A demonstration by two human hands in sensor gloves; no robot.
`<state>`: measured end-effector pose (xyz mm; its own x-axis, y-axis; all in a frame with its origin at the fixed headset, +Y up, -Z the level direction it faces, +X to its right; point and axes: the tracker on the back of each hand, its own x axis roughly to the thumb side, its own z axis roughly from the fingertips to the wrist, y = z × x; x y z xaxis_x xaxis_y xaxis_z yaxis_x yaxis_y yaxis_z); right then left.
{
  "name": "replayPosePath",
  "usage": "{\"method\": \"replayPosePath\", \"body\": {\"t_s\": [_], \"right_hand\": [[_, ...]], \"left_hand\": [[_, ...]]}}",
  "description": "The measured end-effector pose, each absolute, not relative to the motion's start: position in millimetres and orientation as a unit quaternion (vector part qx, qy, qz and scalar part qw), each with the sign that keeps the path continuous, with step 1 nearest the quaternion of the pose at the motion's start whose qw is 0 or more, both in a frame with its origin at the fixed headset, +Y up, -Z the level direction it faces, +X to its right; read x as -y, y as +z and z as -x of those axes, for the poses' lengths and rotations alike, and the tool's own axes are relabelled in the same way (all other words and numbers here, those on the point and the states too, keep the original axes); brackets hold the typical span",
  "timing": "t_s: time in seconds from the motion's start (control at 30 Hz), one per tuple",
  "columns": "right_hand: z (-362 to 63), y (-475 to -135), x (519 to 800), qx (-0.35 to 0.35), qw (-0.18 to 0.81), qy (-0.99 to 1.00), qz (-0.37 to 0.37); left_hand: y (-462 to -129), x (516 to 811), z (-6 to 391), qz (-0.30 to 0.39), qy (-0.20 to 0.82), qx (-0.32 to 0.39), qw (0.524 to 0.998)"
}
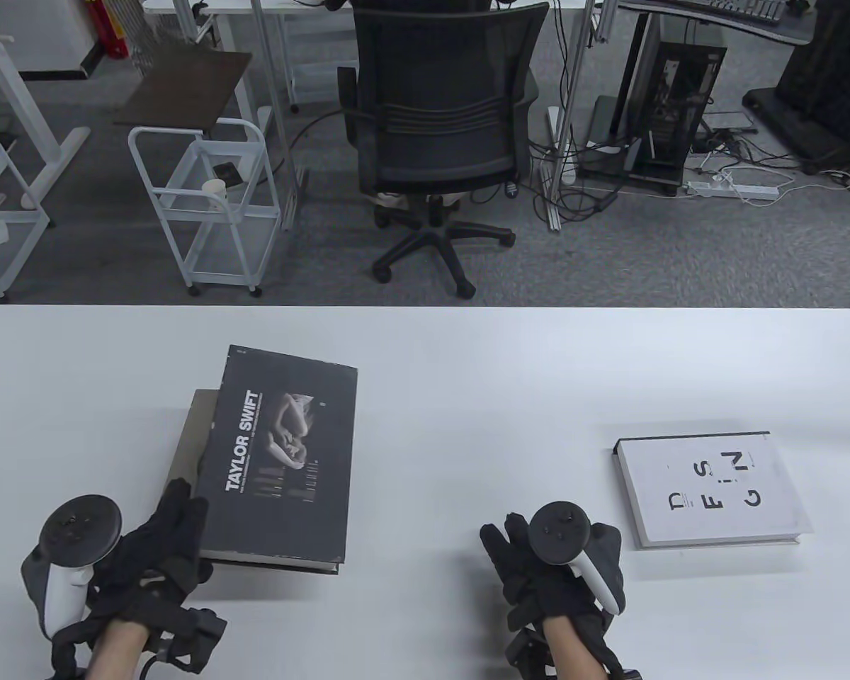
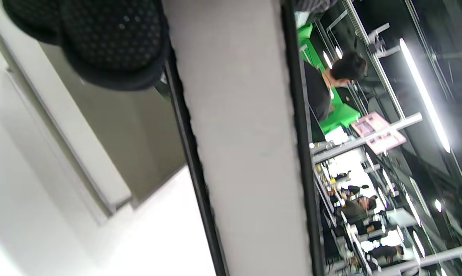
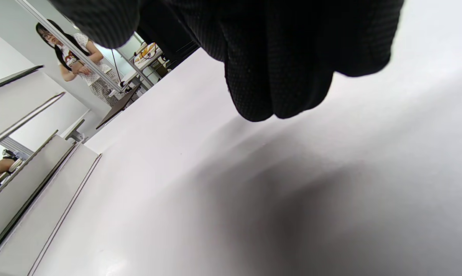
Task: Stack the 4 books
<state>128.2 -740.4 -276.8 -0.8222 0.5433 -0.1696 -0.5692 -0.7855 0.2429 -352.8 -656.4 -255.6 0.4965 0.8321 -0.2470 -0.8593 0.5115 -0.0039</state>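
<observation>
Sitting apart from the pile, white book lies flat just to the right of the right hand, long axis running across the table, spine edge at the far side. Right hand is clearly the nearer one; its fingers look curled together over bare table, holding nothing. Left hand rests fingers on the near-left corner of the dark Taylor Swift book, which sits skewed on a grey book. Fourth book not discernible.

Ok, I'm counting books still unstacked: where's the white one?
In the table view the white book lies flat on the table's right side, alone, just right of the right hand and untouched.
</observation>
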Motion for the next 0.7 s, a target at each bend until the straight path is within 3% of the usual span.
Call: {"method": "replayPosePath", "body": {"t_s": [0.33, 0.7], "right_hand": [[-127, -276, 741, -0.151, 0.295, 0.942, 0.045], [-126, -276, 741, -0.158, 0.292, 0.942, 0.045]], "left_hand": [[-255, 665, 398, 0.043, 0.523, -0.170, 0.834], [-260, 686, 413, 0.057, 0.532, -0.200, 0.820]]}}
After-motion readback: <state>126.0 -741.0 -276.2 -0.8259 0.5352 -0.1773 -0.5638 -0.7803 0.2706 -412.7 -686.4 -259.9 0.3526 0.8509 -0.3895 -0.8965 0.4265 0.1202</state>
